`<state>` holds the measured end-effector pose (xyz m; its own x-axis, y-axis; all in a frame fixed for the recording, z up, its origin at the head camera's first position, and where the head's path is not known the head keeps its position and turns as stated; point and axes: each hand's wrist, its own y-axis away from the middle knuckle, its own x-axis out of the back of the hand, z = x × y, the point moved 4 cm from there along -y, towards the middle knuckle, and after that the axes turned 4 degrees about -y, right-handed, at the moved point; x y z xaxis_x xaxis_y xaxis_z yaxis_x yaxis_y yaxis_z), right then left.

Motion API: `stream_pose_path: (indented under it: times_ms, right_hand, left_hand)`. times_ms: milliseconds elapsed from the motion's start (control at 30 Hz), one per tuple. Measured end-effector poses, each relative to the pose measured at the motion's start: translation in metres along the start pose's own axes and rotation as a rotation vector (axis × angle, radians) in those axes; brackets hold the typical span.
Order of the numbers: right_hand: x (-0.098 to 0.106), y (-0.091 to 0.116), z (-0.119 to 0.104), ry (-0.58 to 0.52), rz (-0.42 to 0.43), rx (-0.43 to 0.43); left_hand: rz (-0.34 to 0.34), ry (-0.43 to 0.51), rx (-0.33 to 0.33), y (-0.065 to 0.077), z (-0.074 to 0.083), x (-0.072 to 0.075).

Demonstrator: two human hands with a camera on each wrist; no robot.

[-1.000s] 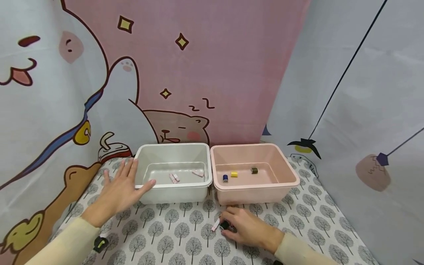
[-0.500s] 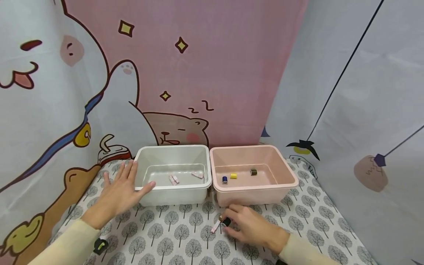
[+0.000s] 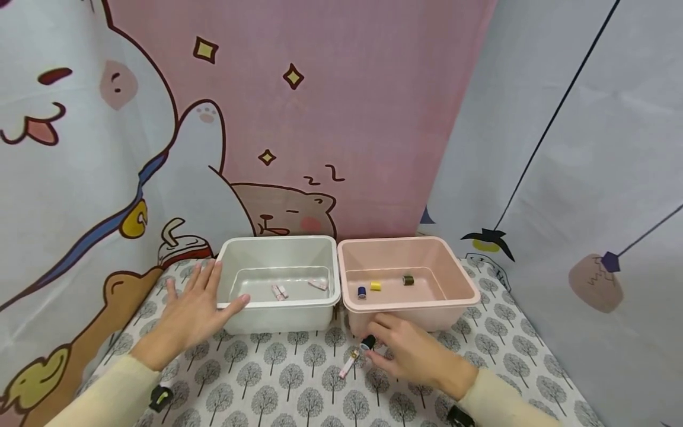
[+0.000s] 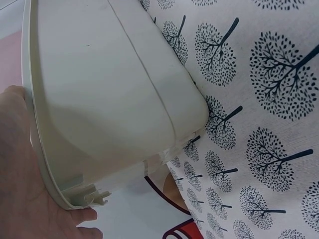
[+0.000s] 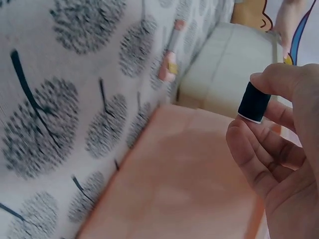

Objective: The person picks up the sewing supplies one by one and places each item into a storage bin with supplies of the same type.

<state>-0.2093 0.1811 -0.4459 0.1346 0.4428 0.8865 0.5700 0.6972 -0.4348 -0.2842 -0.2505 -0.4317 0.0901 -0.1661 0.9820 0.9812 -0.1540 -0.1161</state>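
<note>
Between thumb and fingertips my right hand (image 3: 418, 353) pinches a black spool of thread (image 3: 367, 343), in front of the pink bin (image 3: 437, 319). The right wrist view shows the spool (image 5: 254, 103) tilted, its white end rim facing down. Below and left of it, a slim pink-and-white stick with a gold-coloured end (image 3: 348, 365) lies on the cloth. My left hand (image 3: 189, 311) is spread with straight fingers at the left front corner of the white bin (image 3: 283, 321). In the left wrist view, that hand (image 4: 22, 169) lies along the bin's rim.
Inside the pink bin are a blue spool (image 3: 361, 293), a yellow spool (image 3: 376, 286) and a dark green spool (image 3: 408, 280). Several pink-and-white sticks (image 3: 280, 292) lie in the white bin. The bins stand side by side on a tree-patterned cloth (image 3: 290, 379), before a cartoon-printed curtain (image 3: 373, 118).
My right hand has lifted the black spool from beside the pink-and-white stick toward the pink bin's front wall. The stick stays on the cloth, and the left hand keeps its place.
</note>
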Motion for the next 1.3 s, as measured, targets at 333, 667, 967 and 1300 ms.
stream_pose_path:
  times_ms: [333, 667, 967, 1300]
  right_hand:
    - [0.029, -0.010, 0.002, -0.085, 0.044, 0.029]
    - [0.057, -0.032, 0.013, -0.067, 0.095, 0.036]
    - [0.071, -0.044, 0.028, 0.045, 0.179, 0.110]
    - [0.078, -0.048, 0.038, 0.014, 0.110, 0.017]
  left_hand:
    - [-0.002, -0.008, -0.001, 0.003, 0.000, -0.002]
    - [-0.001, -0.005, 0.003, 0.004, -0.001, 0.001]
    - [0.008, -0.008, 0.000, 0.000, 0.001, 0.003]
    - [0.011, -0.006, -0.001, 0.001, 0.001, 0.001]
